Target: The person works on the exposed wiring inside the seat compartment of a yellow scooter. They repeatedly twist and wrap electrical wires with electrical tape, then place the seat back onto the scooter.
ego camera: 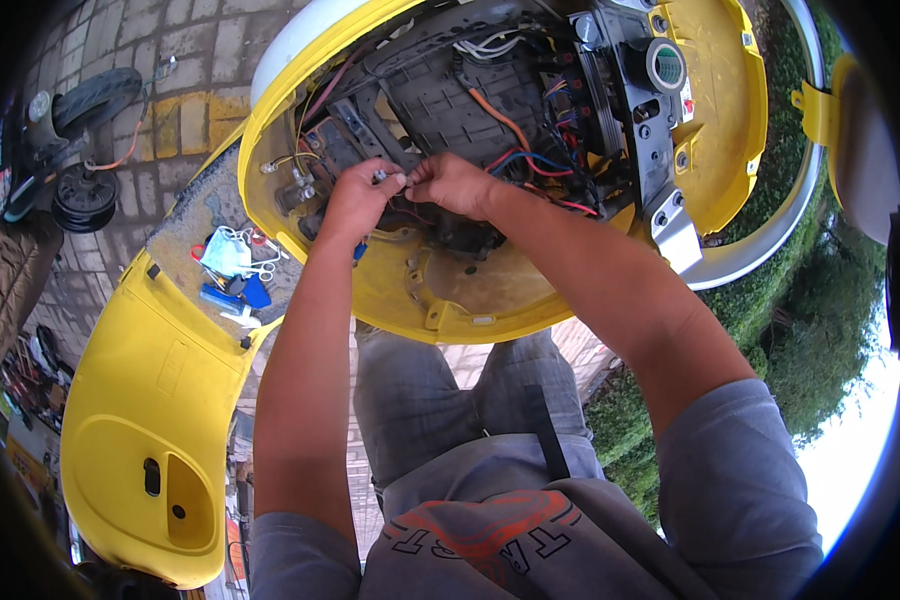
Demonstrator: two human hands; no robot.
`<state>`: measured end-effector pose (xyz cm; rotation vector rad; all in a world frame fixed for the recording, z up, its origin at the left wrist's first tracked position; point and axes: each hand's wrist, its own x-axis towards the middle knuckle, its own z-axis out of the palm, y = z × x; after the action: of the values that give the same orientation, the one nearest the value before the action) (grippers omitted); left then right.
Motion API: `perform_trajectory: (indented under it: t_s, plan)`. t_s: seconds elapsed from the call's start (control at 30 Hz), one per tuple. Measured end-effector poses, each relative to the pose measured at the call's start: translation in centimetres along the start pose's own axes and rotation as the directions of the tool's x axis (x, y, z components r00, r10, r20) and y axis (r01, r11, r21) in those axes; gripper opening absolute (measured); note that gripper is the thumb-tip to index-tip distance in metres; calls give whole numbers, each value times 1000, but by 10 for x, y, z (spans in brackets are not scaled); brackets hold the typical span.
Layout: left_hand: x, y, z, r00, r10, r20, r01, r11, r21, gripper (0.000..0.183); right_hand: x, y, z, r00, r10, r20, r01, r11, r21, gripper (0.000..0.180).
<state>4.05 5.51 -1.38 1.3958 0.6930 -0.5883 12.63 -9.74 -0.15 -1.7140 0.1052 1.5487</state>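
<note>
My left hand (366,193) and my right hand (448,182) meet at their fingertips over the open compartment of a yellow vehicle body (390,296). A small pale piece, perhaps a wire end or connector, is pinched between them; its exact kind cannot be told. A small grey item (379,176) shows at my left fingers. Around the hands lie loose wires: an orange cable (500,118) above my right hand, red and blue wires (544,161) to its right. A bulb holder with yellow wires (297,189) sits left of my left hand.
On the grey floor mat (187,217) at left lie scissors (266,270), a light blue face mask (226,253) and a blue cloth-like item (256,292). A roll of tape (664,66) rests on the black frame. A wheel (85,197) and tyre (97,101) stand on the paving further left.
</note>
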Motion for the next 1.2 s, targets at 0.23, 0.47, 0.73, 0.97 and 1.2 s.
perform_trajectory:
  t_s: [0.23, 0.47, 0.73, 0.97, 1.2]
  plan:
    - [0, 4, 2, 998, -58, 33, 60, 996, -59, 13, -8, -9, -1, 980, -189, -60, 164, 941, -297, 23]
    - [1, -1, -1, 998, -50, 43, 53, 996, -69, 12, -2, -3, -4, 995, -100, -16, 98, 993, -71, 19]
    - [-2, 2, 1, 998, 41, 44, -39, 998, -42, 12, -9, -15, 9, 932, 356, 62, -356, 876, 324, 21]
    - [4, -11, -3, 996, -17, -87, 22, 998, 58, 13, -8, 3, 25, 977, -46, -208, 106, 952, 288, 18]
    - [3, -3, 2, 997, -56, -56, 58, 998, 38, 21, -14, -4, 26, 934, -199, -297, 148, 971, -187, 17]
